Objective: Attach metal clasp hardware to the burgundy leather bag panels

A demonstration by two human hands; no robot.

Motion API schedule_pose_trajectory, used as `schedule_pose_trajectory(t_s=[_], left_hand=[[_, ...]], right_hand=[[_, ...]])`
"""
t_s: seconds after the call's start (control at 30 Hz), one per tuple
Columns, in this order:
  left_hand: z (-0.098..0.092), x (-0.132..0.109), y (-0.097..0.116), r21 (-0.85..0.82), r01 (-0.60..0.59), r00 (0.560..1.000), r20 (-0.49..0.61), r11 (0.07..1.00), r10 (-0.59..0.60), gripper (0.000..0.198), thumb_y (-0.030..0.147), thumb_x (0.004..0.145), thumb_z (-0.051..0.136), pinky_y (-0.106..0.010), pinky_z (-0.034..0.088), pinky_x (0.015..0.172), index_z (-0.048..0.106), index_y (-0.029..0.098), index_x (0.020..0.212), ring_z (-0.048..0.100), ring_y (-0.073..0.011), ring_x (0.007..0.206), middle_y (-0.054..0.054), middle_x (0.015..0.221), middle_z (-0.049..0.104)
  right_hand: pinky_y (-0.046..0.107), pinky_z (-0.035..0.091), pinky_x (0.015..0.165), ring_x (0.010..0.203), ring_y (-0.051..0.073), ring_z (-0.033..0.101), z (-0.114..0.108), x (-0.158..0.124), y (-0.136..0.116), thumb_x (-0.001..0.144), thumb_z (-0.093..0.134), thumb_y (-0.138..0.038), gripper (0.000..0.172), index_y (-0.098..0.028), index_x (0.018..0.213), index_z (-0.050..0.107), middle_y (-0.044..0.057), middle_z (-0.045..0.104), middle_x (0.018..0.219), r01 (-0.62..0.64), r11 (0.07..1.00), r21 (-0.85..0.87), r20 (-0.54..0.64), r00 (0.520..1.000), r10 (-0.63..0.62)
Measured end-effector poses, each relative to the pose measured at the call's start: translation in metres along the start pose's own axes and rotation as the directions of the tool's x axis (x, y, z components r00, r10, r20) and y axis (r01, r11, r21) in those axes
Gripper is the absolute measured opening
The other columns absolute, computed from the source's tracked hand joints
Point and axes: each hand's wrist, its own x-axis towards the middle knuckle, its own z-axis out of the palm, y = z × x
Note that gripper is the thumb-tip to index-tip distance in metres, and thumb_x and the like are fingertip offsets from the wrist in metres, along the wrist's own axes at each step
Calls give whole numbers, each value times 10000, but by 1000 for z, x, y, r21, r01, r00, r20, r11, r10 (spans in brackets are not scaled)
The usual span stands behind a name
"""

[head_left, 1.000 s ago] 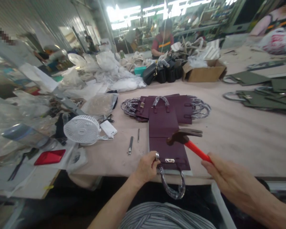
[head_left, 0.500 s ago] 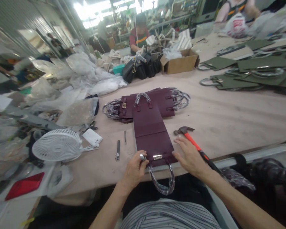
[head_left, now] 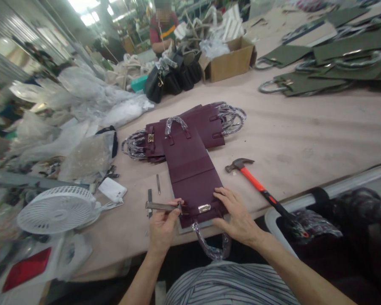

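A flat purple bag piece [head_left: 190,169] with a metal clasp [head_left: 204,208] lies at the table's near edge, its plastic-wrapped handle [head_left: 213,249] hanging over the edge. My left hand [head_left: 163,224] is closed on a thin metal punch tool [head_left: 162,206] held level beside the piece's left edge. My right hand [head_left: 236,216] rests flat and open on the piece's lower right corner. A hammer [head_left: 258,187] with an orange and black handle lies on the table to the right, untouched.
More purple bag pieces [head_left: 209,120] are stacked behind. Two small metal tools [head_left: 158,184] lie left of the piece, near a white fan [head_left: 57,209] and plastic bags [head_left: 85,156]. Green bag pieces [head_left: 320,67], a cardboard box [head_left: 230,63] and black bags [head_left: 171,78] lie farther back, with a person working there.
My right hand set the hammer down on the table and came to rest flat on the purple piece. My left hand has picked up the metal punch tool.
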Motion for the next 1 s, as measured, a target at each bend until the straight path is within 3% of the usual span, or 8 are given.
schedule_pose_trajectory(t_s=[0.13,0.23,0.3,0.47,0.63,0.83,1.0], left_hand=[[44,3,15,-66,-17,996,85,998,23,185,305,811,774,-366,629,888,727,154,908,756,-233,976,-94,1009,786],[76,6,12,-46,21,987,159,999,-14,145,263,799,750,-315,643,792,726,157,896,750,-228,984,-98,1027,783],[88,6,6,-7,28,983,183,1000,-26,134,242,802,728,-304,642,769,716,163,909,748,-222,983,-99,1056,776],[90,5,-3,93,-33,981,195,995,15,116,231,828,703,-339,626,876,691,170,927,741,-212,1009,-98,1090,763],[89,5,0,75,-55,975,218,996,37,98,213,840,698,-355,622,898,677,170,927,747,-222,1010,-98,1072,765],[94,8,2,199,-184,953,276,962,125,73,181,843,683,-396,603,947,686,174,915,747,-237,1004,-101,1047,775],[94,9,0,217,-201,952,273,955,139,82,191,852,683,-380,617,909,685,176,933,752,-235,987,-96,1038,776]], right_hand=[[534,436,1124,1358,308,499,-19,-11,17,924,598,-342,453,-219,1358,560,157,536,1444,-100,992,72,-43,994,103],[508,485,1084,1262,288,582,-24,-19,24,921,594,-282,337,-235,1251,646,130,629,1319,-86,996,36,-46,995,88],[495,507,1061,1221,278,610,-22,-22,26,919,592,-267,316,-241,1224,667,119,655,1272,-79,996,31,-50,995,81],[495,524,1035,1201,283,621,-18,-21,26,918,605,-294,282,-245,1183,690,115,673,1243,-86,996,30,-78,993,89],[487,536,1006,1184,276,625,-18,-21,27,929,587,-278,277,-246,1188,678,117,664,1243,-64,998,27,-89,994,66],[490,524,1014,1196,279,615,-17,-23,29,927,578,-263,278,-243,1188,670,120,659,1247,-68,997,30,-79,994,70],[478,529,1001,1180,276,622,-16,-22,28,919,581,-247,279,-246,1184,668,112,664,1238,-54,998,37,-96,994,58]])
